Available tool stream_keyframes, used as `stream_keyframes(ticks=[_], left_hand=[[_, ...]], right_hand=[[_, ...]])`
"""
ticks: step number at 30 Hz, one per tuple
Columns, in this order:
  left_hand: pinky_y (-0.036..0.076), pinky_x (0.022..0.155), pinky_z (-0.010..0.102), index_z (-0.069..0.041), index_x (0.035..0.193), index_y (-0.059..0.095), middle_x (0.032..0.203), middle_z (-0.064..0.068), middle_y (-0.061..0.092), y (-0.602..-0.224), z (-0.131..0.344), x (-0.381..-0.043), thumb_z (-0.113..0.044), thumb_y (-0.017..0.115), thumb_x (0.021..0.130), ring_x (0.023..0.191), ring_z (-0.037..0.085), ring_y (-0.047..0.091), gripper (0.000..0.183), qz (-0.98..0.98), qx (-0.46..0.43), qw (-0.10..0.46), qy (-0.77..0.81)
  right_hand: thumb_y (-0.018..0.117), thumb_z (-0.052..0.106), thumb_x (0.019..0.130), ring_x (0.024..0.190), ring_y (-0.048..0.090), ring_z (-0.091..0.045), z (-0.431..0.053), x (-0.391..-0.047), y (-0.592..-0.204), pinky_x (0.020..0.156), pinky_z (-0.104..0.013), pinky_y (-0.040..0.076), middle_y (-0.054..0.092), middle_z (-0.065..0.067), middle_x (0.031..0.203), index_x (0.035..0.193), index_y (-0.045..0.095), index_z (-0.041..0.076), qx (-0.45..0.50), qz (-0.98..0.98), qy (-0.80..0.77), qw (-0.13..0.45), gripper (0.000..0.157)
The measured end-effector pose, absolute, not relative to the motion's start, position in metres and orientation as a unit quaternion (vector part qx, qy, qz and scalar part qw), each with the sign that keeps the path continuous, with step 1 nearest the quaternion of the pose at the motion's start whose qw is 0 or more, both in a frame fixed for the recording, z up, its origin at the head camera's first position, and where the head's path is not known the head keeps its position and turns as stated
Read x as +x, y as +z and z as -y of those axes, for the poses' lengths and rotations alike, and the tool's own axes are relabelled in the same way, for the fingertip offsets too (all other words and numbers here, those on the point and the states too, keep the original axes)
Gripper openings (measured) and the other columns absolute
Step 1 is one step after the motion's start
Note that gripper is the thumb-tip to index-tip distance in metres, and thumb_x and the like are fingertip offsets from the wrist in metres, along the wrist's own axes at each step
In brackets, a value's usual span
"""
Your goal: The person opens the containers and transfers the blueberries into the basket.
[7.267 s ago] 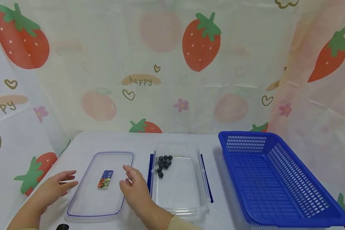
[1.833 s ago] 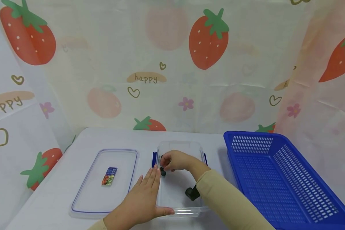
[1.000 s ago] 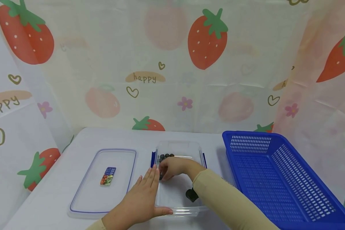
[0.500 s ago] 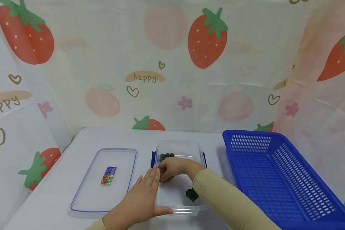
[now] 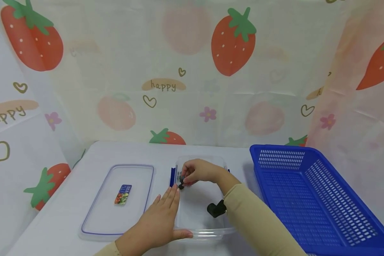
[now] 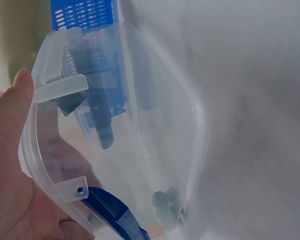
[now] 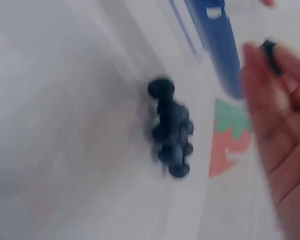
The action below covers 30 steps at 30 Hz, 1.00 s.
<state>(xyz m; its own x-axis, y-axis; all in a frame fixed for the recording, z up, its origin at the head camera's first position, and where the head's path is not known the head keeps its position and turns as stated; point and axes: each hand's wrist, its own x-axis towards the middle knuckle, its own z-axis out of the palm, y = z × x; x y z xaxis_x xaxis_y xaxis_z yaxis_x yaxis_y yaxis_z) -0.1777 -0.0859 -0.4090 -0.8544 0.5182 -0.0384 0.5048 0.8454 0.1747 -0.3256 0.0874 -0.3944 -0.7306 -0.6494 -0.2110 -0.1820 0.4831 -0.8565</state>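
A clear plastic box [image 5: 208, 233] with blue side clips [image 6: 115, 212] stands mid-table. Dark blueberries [image 7: 175, 132] lie clustered inside it along the left wall; in the head view a few of these blueberries [image 5: 181, 186] show below my right fingertips. My right hand [image 5: 201, 170] is over the box's far left part, pinching one blueberry [image 7: 271, 56] between thumb and fingers. My left hand [image 5: 155, 222] rests at the box's near left corner, straight fingers along the left side and thumb at the front rim.
To the left lies a clear lid [image 5: 97, 222] with a blue seal and a colourful label [image 5: 123, 194]. A large blue basket [image 5: 320, 209] stands on the right. A small black device [image 5: 216, 209] sits at my right wrist, over the box.
Seven seconds ago my hands were spread about the lid; now both are at the box. In the last half second my right hand has risen from among the berries, pinching a blueberry.
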Motion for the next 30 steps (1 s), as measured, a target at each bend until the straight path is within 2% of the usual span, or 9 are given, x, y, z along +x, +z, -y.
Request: stream_keyframes(ticks=[5, 9, 14, 21, 30], left_hand=[[0.024, 0.103, 0.054, 0.004, 0.143, 0.019, 0.151, 0.018, 0.011, -0.406, 0.086, -0.177, -0.081, 0.039, 0.071, 0.138, 0.032, 0.01, 0.113, -0.96, 0.261, 0.054, 0.082], [0.024, 0.104, 0.054, 0.003, 0.143, 0.019, 0.151, 0.018, 0.01, -0.402, 0.086, -0.175, -0.081, 0.038, 0.071, 0.138, 0.032, 0.01, 0.113, -0.96, 0.262, 0.059, 0.082], [0.024, 0.104, 0.053, 0.002, 0.144, 0.018, 0.151, 0.018, 0.008, -0.402, 0.085, -0.175, -0.082, 0.034, 0.07, 0.138, 0.032, 0.009, 0.113, -0.959, 0.269, 0.059, 0.072], [0.023, 0.104, 0.053, 0.003, 0.144, 0.017, 0.151, 0.019, 0.007, -0.403, 0.086, -0.173, -0.079, 0.04, 0.072, 0.138, 0.033, 0.009, 0.111, -0.958, 0.271, 0.063, 0.073], [0.024, 0.104, 0.052, 0.003, 0.144, 0.017, 0.151, 0.019, 0.008, -0.401, 0.086, -0.17, -0.079, 0.04, 0.072, 0.138, 0.033, 0.01, 0.111, -0.957, 0.278, 0.055, 0.066]], right_hand=[[0.063, 0.004, 0.085, 0.081, 0.066, -0.019, -0.103, -0.333, -0.382, 0.075, -0.031, 0.053, 0.061, -0.01, 0.091, 0.107, 0.06, 0.004, -0.252, -0.809, -0.473, 0.244, 0.022], [0.062, 0.008, 0.086, 0.088, 0.065, -0.023, -0.123, -0.336, -0.37, 0.079, -0.032, 0.052, 0.062, -0.012, 0.098, 0.106, 0.062, 0.007, -0.245, -0.815, -0.479, 0.216, 0.019], [0.062, 0.008, 0.087, 0.093, 0.064, -0.024, -0.15, -0.342, -0.354, 0.081, -0.034, 0.051, 0.061, -0.014, 0.099, 0.106, 0.06, 0.003, -0.22, -0.815, -0.501, 0.19, 0.02], [0.06, 0.005, 0.087, 0.097, 0.063, -0.027, -0.193, -0.351, -0.337, 0.082, -0.033, 0.05, 0.056, -0.016, 0.1, 0.11, 0.054, -0.005, -0.213, -0.798, -0.542, 0.156, 0.026], [0.06, 0.008, 0.088, 0.095, 0.064, -0.023, -0.253, -0.356, -0.33, 0.083, -0.03, 0.05, 0.053, -0.016, 0.101, 0.112, 0.051, -0.007, -0.184, -0.805, -0.553, 0.11, 0.03]])
